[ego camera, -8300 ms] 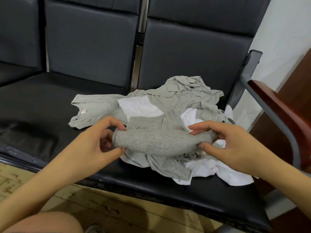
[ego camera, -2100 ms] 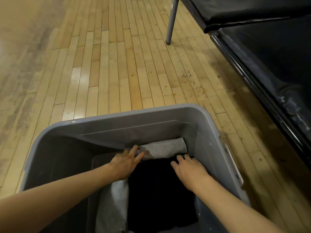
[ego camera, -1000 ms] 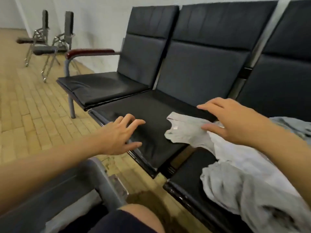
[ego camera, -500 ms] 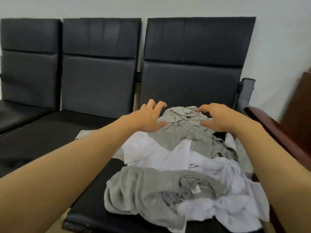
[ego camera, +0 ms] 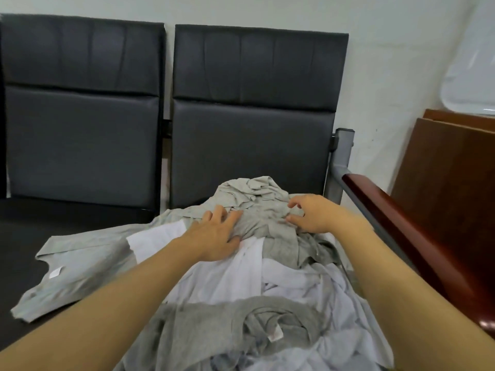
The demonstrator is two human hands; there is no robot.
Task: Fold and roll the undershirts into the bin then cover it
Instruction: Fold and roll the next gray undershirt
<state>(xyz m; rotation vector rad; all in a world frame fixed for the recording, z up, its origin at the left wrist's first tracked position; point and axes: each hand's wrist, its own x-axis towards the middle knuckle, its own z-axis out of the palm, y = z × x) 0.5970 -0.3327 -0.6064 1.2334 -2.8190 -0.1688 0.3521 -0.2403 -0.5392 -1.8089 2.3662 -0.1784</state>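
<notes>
Pile: a heap of grey and white undershirts (ego camera: 267, 277) is being carried by the black seat (ego camera: 80, 223) of the right-hand chair, spilling toward the neighbouring seat.
Top garment: a crumpled grey undershirt (ego camera: 257, 207) is lying at the back of the heap, against the backrest (ego camera: 251, 129).
Left hand (ego camera: 217, 236): it is being laid on the grey undershirt with fingers spread and only lightly bent; cloth is being pressed, not clenched.
Right hand (ego camera: 310, 215): its fingers are being curled and the thumb brought toward them over a fold of the same undershirt; whether cloth is actually being pinched cannot be told.
Flat garment: a pale grey undershirt (ego camera: 75, 266) with a small white label is being spread over the left seat, part of it being covered by the left forearm.
Near garment: a darker grey undershirt (ego camera: 241, 325) is bunched at the front, its lower edge being cut off by the frame.
Armrest: a red-brown wooden armrest (ego camera: 401, 236) is standing just beside the pile.
Upper right: a pale rounded object (ego camera: 471, 70) is being cropped by the frame and cannot be identified.
Blur: fine detail is being softened throughout.
</notes>
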